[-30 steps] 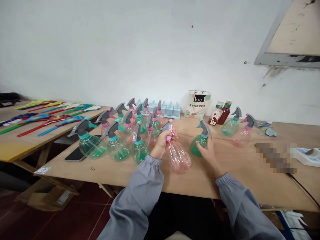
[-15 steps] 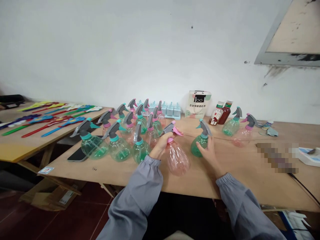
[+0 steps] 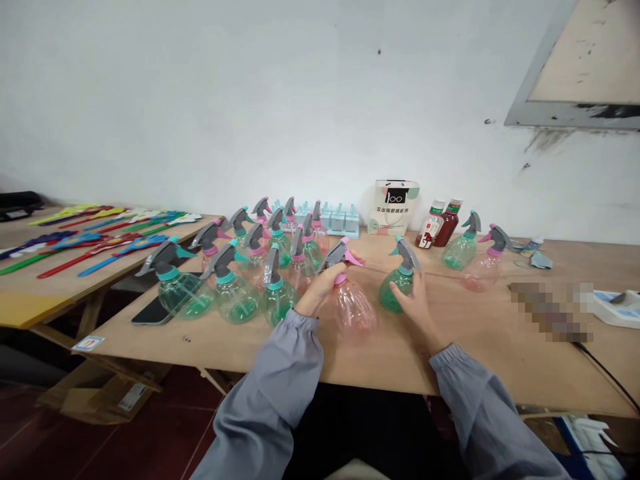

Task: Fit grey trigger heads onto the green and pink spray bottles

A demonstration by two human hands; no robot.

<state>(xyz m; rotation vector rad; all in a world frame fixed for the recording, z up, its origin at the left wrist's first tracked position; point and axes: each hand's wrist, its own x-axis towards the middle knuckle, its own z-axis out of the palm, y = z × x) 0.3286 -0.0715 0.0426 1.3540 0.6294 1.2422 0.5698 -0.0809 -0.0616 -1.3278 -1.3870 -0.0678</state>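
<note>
My left hand [image 3: 324, 285] grips the neck of a pink spray bottle [image 3: 356, 310] with a grey and pink trigger head; its lower body looks slightly blurred. To the right of it, my right hand [image 3: 414, 297] has its fingers round the side of a green spray bottle [image 3: 394, 291], which stands on the table. Left of my hands, several green and pink spray bottles [image 3: 236, 300] are grouped closely together. Another green spray bottle [image 3: 460, 251] and a pink spray bottle [image 3: 481, 269] stand side by side farther right.
Along the wall are pale blue moulds [image 3: 340, 223], a paper bag [image 3: 391, 217] and two bottles with red-brown contents [image 3: 446, 225]. A phone [image 3: 153, 312] lies partly behind the left bottles. A pixelated item [image 3: 550, 313] with a cable lies right. Colourful hand-shaped sticks [image 3: 125, 250] cover another table.
The pink bottle's body has swung slightly up and left in my left hand. My right hand stays on the green bottle. The whole view has shifted a little.
</note>
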